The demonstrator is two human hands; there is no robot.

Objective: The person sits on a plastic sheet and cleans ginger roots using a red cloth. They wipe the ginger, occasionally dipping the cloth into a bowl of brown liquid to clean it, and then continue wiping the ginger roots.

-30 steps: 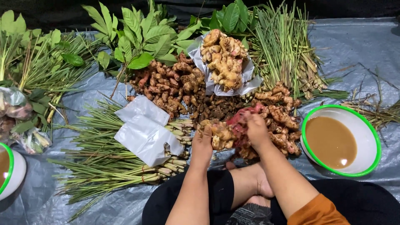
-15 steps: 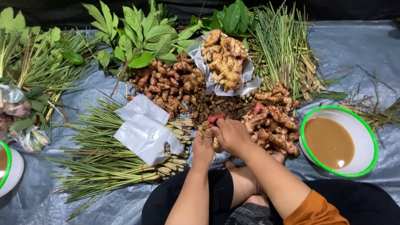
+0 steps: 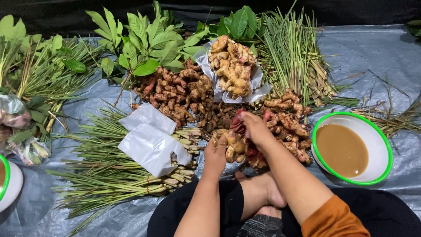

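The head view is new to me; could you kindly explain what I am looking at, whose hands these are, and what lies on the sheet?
The picture comes from a camera worn on a person's head, looking down at their own lap and two bare hands; no machine is involved. The person sits on a grey plastic sheet. The left hand holds a pale ginger root. The right hand grips a red mesh bag beside it. Around them lie a heap of brownish roots, more ginger on clear plastic, lemongrass bundles, leafy branches and folded white plastic bags. To the right stands a green-rimmed white bowl of brown liquid.
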